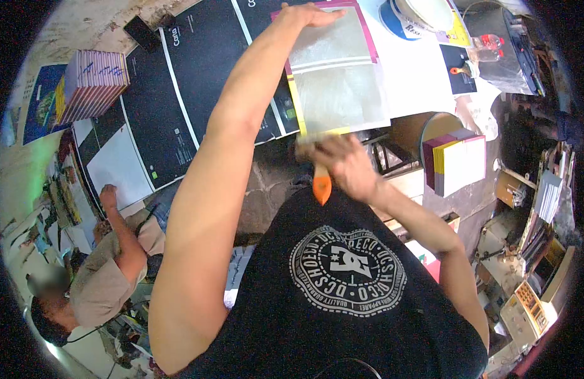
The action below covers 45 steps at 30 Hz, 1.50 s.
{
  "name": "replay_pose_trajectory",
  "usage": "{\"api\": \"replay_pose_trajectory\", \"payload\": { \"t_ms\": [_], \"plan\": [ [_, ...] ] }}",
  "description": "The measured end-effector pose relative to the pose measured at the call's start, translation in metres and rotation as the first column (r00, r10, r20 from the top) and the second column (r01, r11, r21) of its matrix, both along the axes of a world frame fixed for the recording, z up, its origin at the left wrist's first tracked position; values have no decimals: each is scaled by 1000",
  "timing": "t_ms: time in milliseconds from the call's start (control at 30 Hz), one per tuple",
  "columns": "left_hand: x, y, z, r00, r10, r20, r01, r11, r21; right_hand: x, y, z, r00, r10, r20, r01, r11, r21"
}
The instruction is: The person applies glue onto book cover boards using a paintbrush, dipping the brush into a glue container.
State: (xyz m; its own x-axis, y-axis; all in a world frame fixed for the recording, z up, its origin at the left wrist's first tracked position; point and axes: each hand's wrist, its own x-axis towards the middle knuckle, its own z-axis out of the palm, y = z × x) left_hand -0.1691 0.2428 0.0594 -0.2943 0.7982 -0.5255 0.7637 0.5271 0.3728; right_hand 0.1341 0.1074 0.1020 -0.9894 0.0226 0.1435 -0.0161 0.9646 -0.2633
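Note:
A printed cover sheet with purple and yellow edges lies in front of me, with two grey boards (342, 98) on it and a white gap between them. The boards look streaked and shiny. My left hand (314, 16) rests flat at the sheet's far edge, fingers stretched out. At the near edge my right hand (342, 163) is closed around a paintbrush (322, 187), its orange handle end pointing toward me. The bristles are blurred at the sheet's yellow border.
A blue and white bucket (399, 22) stands at the back right. Stacks of books (93, 85) sit at left and of yellow-purple ones (456, 163) at right. Black printed sheets (206, 69) cover the table's left. Another person (108, 278) works at left. A plastic bottle (491, 48) lies far right.

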Motion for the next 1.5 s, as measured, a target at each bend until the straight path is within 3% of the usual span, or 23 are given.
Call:
{"api": "replay_pose_trajectory", "payload": {
  "t_ms": [67,133,167,267,333,367,533,600,667,700,733,800,867,933,1000,1067,1133,1200,1300,1333,1400,1500],
  "plan": [
    [0,3,3,1000,-12,12,12,1000,-18,-32,26,-7,986,-164,-36,156,975,-156],
    [0,4,5,1000,-20,25,21,999,-37,-61,54,-20,968,-209,-138,191,973,-133],
    [0,5,7,999,-23,30,25,999,-44,-63,54,-34,972,-234,-1,233,968,-93],
    [1,5,15,1000,-5,19,5,1000,-1,-20,2,-64,994,-103,-20,103,995,0],
    [4,-2,11,1000,8,27,-8,1000,-16,14,-18,-39,999,-29,27,33,982,-185],
    [1,1,10,1000,12,28,-11,999,-36,24,-18,-24,989,-29,146,59,976,-209],
    [6,-2,26,999,26,28,-23,996,-82,-36,40,4,990,-139,-1,138,987,-79],
    [7,0,22,998,56,-1,-55,993,-102,-33,37,-31,985,-14,171,10,1000,22],
    [5,3,15,999,28,-18,-29,997,-67,-1,13,-35,977,151,152,-170,978,120],
    [3,2,13,999,31,-13,-31,997,-64,10,3,-17,929,187,320,-209,977,36],
    [3,3,11,999,32,-6,-32,998,-61,18,3,-6,957,207,203,-211,978,-4],
    [5,-2,11,999,39,13,-38,997,-60,12,16,0,973,139,182,-141,990,-2],
    [6,-3,8,999,43,13,-42,997,-67,-18,58,1,999,-13,49,9,998,68],
    [2,2,5,999,40,11,-39,997,-66,-42,105,-23,997,-69,38,66,995,81],
    [0,6,4,1000,26,6,-26,997,-67,-34,119,-42,982,91,164,-81,994,-69],
    [0,9,-3,1000,24,14,-23,998,-61,8,94,-42,985,132,114,-139,989,54],
    [-6,11,-12,999,37,37,-35,998,-58,43,77,-18,927,167,335,-146,985,-87],
    [-5,9,-4,998,46,30,-44,997,-57,50,81,1,951,202,236,-179,977,-114],
    [0,3,2,999,48,14,-47,997,-59,16,108,1,993,90,70,-94,994,58],
    [0,5,3,999,46,4,-46,997,-60,-10,117,14,991,67,119,-65,998,-23],
    [1,9,1,999,40,-13,-40,997,-67,-24,140,-25,992,77,96,-81,996,35],
    [0,11,-4,998,54,-31,-57,996,-70,26,124,-33,967,136,216,-140,990,6]
  ]
}}
